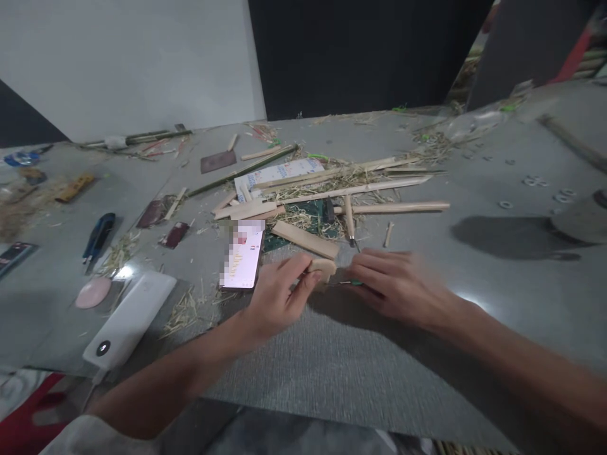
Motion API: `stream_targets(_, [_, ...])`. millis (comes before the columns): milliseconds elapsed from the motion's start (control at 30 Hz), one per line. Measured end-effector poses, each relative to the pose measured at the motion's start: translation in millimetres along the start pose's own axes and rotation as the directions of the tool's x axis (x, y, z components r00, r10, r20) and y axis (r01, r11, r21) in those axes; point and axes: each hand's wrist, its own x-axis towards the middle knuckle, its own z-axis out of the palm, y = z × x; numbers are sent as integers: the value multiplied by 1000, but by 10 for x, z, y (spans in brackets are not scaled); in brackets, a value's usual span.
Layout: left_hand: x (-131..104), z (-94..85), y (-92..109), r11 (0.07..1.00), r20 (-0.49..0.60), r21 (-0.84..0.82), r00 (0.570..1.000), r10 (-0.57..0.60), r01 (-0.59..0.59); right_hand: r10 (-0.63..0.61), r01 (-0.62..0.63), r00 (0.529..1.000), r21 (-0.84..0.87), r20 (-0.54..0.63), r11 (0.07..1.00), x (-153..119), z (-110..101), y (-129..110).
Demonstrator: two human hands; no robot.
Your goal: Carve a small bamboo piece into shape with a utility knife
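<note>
My left hand (277, 291) pinches a small pale wooden piece (324, 268) with a notched outline between thumb and fingers. Closed around a slim tool (340, 283) is my right hand (396, 284); a thin metal shaft and a bit of green handle show, and its tip points at the wood. Whether the tip touches the wood I cannot tell. Just beyond my hands lie a flat wooden strip (306, 239) and a wooden-handled carving tool (349, 218). A lit smartphone (243, 256) rests left of my left hand.
A white power bank (130, 319), a pink round object (93, 292) and a blue utility knife (99, 237) lie at left. Wood strips, shavings and a green cutting mat (308, 212) fill the middle. Several metal washers (535, 181) and a cylindrical container (583, 218) are at right.
</note>
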Motion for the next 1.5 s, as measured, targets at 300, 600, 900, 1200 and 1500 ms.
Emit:
stream_targets(300, [2, 5, -13, 1000, 12, 3, 999, 29, -30, 2, 2, 995, -39, 99, 999, 11, 85, -30])
stream_targets(600, [8, 67, -22, 978, -11, -205, 1000, -26, 24, -9, 9, 998, -9, -65, 1000, 61, 44, -149])
stream_targets(900, [46, 2, 13, 927, 129, -366, 991, -37, 82, 26, -22, 995, 49, -97, 999, 28, 122, -155])
stream_targets(1200, [103, -165, -99, 984, -159, -126, 977, -145, 126, 86, -80, 993, 76, -77, 994, -71, 54, -71])
stream_targets(1500, [188, -967, -300, 575, -47, 663, 792, -608, 480, 81, -75, 994, 83, -78, 994, -29, 65, -69])
